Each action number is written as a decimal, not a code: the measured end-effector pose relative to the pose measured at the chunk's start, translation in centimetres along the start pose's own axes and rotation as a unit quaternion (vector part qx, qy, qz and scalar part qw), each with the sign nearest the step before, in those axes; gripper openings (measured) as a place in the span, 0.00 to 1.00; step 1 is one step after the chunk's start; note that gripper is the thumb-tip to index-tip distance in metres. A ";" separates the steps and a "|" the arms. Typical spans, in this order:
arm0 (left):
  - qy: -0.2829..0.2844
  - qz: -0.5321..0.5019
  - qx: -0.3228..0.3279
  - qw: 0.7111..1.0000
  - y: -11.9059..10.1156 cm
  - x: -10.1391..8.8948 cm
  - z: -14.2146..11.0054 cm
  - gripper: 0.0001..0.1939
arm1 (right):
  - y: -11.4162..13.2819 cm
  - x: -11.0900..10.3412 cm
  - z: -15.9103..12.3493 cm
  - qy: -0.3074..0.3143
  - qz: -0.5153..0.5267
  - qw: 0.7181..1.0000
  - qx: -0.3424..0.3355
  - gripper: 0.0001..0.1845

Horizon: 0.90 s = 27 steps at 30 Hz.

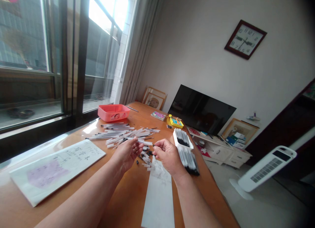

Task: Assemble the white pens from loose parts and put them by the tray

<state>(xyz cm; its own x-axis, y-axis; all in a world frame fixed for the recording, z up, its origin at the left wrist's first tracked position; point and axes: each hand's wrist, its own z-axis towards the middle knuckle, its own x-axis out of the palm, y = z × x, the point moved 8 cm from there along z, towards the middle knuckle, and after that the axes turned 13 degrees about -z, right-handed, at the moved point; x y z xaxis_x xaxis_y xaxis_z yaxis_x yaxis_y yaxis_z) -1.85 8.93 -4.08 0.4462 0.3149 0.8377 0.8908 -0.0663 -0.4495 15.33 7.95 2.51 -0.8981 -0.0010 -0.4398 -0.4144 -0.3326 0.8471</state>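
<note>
Nearest, a white paper strip point(158, 198) lies on the wooden counter point(128, 198), with a calligraphy workbook point(57, 170) to the left. Left hand point(126, 153): fingers point(135, 148) curled, apparently holding a clear pen barrel point(145, 142). Right hand point(168, 156): fingers point(154, 148) pinched close to it; any hold on a small dark piece cannot be confirmed. Small black pen parts point(145, 156) lie below the hands, and many loose clear pen barrels point(120, 135) spread beyond them. Assembled-looking black-tipped pens point(189, 161) lie in a row at right, more packed in a white tray point(182, 138). The loose barrels and parts remain unsorted. Farther off: pink plastic basket point(113, 112), television point(200, 108), wall clock point(245, 39).
</note>
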 end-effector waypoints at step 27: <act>0.024 0.026 0.015 0.999 0.1 0.3 0.0 0.05 | -0.4 0.4 0.0 0.005 0.021 1.000 0.010 0.10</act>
<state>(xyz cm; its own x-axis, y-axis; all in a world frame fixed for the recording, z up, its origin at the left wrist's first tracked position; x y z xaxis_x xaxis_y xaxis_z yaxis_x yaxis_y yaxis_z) -1.62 9.00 -3.87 0.4969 0.2651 0.8263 0.8632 -0.0532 -0.5020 15.13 8.08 2.04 -0.9131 -0.0231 -0.4072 -0.3801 -0.3135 0.8702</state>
